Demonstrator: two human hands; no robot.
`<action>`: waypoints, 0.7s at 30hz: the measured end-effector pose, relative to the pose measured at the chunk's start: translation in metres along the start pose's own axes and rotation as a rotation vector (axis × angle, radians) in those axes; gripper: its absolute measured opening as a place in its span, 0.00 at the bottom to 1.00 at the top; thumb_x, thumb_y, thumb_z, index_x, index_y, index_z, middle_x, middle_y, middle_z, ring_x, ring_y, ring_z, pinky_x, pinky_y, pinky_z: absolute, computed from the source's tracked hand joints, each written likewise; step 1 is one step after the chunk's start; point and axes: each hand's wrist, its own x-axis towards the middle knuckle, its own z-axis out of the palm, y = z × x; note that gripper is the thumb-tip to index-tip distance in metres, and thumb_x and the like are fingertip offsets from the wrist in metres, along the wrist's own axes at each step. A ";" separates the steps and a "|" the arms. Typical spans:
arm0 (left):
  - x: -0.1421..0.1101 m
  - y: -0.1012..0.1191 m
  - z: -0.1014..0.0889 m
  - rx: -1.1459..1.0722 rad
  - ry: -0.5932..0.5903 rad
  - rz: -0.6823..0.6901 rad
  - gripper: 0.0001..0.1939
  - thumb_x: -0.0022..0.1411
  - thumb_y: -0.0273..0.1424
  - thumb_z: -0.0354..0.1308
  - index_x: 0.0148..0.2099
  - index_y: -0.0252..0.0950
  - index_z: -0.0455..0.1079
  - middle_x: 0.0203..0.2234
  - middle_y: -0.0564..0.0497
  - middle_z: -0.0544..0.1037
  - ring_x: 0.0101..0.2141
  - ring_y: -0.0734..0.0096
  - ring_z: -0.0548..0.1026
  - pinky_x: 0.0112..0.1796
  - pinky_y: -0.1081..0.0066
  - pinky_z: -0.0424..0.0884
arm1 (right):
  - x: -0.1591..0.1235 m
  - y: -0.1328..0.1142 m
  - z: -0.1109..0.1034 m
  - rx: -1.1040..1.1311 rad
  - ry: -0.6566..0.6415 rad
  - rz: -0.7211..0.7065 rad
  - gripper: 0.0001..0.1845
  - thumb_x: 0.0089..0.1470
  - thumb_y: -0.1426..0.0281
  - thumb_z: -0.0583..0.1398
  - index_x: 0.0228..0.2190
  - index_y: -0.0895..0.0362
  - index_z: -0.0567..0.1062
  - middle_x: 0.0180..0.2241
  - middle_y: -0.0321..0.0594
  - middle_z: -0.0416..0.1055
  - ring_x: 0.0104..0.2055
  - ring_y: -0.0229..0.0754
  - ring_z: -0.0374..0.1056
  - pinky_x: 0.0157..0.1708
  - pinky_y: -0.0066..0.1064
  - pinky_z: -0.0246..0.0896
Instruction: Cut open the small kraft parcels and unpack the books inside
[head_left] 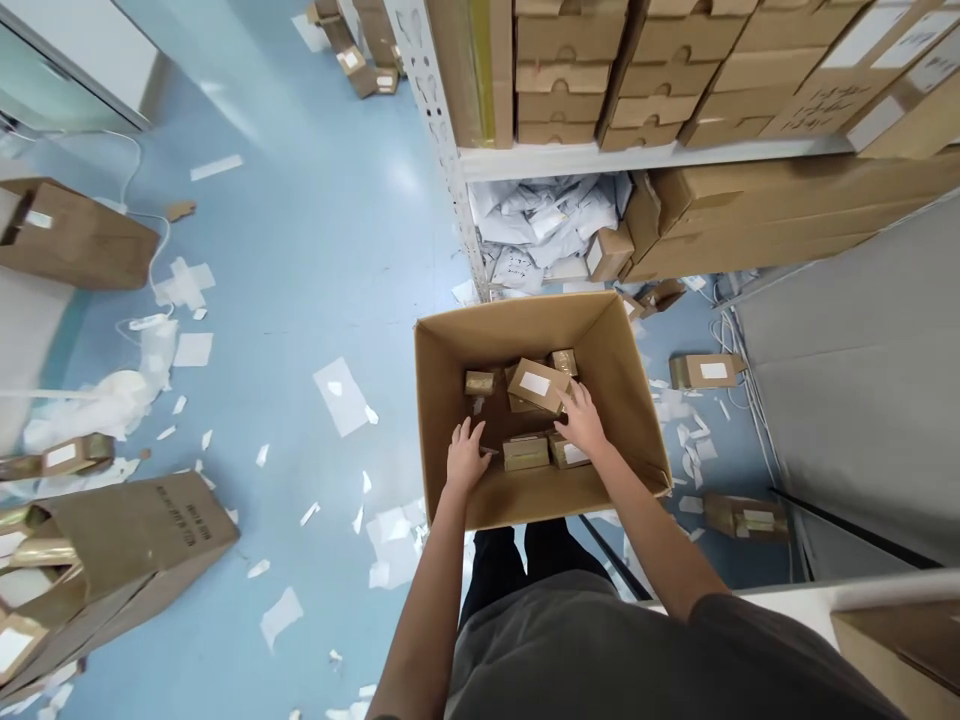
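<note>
A large open cardboard carton [491, 512] stands before my legs, with several small cardboard boxes on its floor. My right hand [581, 422] is inside it, fingers and thumb closed on the right end of a small cardboard box [538, 384] with a white label. That box is tilted over another one, partly hidden below it. My left hand [466, 458] reaches in at the left with fingers spread and holds nothing that I can see. Nearest to it are a small taped box [479, 383] and a brown box [526, 453]. Another labelled box [570, 450] lies under my right wrist.
Ahead stands a metal shelf [547, 160] with stacked cardboard boxes and white plastic bags [555, 215]. Paper scraps [341, 395] litter the blue floor. A big filled carton [150, 540] lies at left, and cables [750, 390] run along the right wall.
</note>
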 end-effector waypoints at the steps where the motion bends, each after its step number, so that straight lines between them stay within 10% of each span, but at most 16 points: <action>1: 0.013 -0.005 0.011 0.000 -0.030 -0.011 0.41 0.59 0.32 0.65 0.71 0.44 0.56 0.71 0.40 0.57 0.69 0.41 0.57 0.60 0.48 0.67 | 0.007 0.001 0.010 0.002 -0.011 0.011 0.44 0.51 0.69 0.66 0.68 0.51 0.61 0.73 0.48 0.43 0.73 0.66 0.43 0.65 0.59 0.55; 10: 0.163 -0.071 0.121 0.044 -0.274 -0.161 0.53 0.52 0.33 0.72 0.74 0.45 0.49 0.73 0.37 0.52 0.69 0.34 0.53 0.57 0.45 0.70 | 0.074 0.026 0.126 0.034 -0.096 0.036 0.49 0.52 0.69 0.67 0.70 0.47 0.56 0.74 0.44 0.37 0.74 0.66 0.39 0.68 0.60 0.49; 21: 0.304 -0.168 0.264 0.070 -0.403 -0.244 0.62 0.51 0.32 0.71 0.77 0.47 0.36 0.76 0.43 0.37 0.72 0.35 0.44 0.63 0.41 0.60 | 0.155 0.063 0.317 0.059 -0.291 0.025 0.52 0.51 0.70 0.69 0.70 0.49 0.54 0.74 0.48 0.37 0.74 0.64 0.36 0.67 0.58 0.51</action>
